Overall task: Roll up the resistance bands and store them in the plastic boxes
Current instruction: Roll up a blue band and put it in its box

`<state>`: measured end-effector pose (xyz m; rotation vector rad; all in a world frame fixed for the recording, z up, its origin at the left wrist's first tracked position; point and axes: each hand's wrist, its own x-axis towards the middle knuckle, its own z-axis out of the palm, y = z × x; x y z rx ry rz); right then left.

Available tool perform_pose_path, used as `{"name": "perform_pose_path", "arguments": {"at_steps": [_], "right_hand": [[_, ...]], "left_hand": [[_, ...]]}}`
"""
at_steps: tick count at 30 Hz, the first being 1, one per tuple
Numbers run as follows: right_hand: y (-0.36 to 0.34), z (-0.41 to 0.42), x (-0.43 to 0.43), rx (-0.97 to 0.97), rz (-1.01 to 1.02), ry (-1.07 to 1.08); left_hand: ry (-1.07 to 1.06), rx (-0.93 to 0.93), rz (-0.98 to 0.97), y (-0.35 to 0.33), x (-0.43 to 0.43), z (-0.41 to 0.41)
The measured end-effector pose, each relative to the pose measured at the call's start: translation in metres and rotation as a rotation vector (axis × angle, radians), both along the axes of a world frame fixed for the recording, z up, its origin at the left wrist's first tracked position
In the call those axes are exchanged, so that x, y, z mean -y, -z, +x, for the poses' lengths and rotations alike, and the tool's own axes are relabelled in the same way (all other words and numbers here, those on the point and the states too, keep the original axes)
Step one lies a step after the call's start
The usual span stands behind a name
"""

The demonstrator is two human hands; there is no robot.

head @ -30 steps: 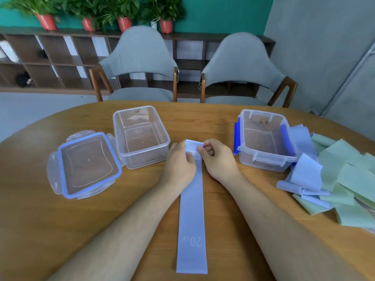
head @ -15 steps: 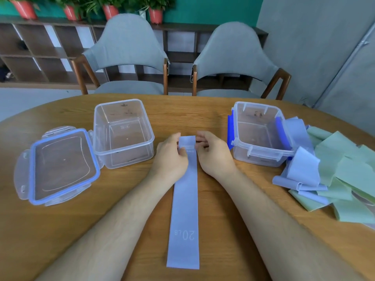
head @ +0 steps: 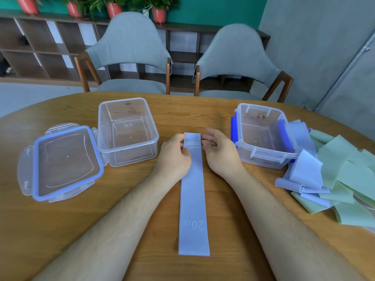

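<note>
A flat lavender resistance band marked "20 LB" lies lengthwise on the wooden table, its far end between my hands. My left hand pinches the band's far left edge with thumb and fingers. My right hand sits at the far right edge, fingers curled and touching the band. An empty clear plastic box stands to the left, with its blue-rimmed lid beside it. A second empty clear box with blue clips stands to the right.
A loose heap of green bands and lavender bands lies at the right, against the right box. Two grey chairs stand behind the table's far edge, with a shelf and potted plants beyond.
The band's far end, held folded up between my fingers a second ago, now lies flat on the table. My hands have moved slightly apart to its two edges.
</note>
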<state>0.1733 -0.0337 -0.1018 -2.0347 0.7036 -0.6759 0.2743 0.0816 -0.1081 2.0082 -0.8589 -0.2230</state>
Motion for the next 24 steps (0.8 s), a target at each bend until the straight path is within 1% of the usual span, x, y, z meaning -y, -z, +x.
{"name": "perform_pose_path", "arguments": {"at_steps": [3, 7, 9, 12, 16, 21, 24], "right_hand": [[0.002, 0.001, -0.001, -0.002, 0.023, -0.018], [0.004, -0.001, 0.0, -0.052, -0.091, -0.088], [0.004, -0.002, -0.002, -0.046, -0.082, -0.111], [0.005, -0.004, -0.004, -0.025, -0.126, -0.036], [0.005, -0.007, -0.004, -0.075, -0.197, -0.037], [0.002, -0.007, 0.001, -0.055, -0.161, -0.016], [0.001, -0.006, 0.0, -0.04, -0.114, -0.083]], "left_hand": [[0.014, -0.029, 0.004, 0.0, -0.002, 0.0], [-0.022, -0.043, -0.033, 0.001, -0.003, 0.001], [-0.043, -0.031, -0.037, 0.0, -0.004, -0.003], [-0.025, 0.017, -0.001, -0.004, -0.004, -0.007], [-0.022, 0.049, 0.029, -0.007, -0.007, -0.01], [0.054, 0.08, 0.118, -0.01, -0.009, -0.009], [0.098, -0.012, 0.123, -0.013, -0.016, -0.003]]}}
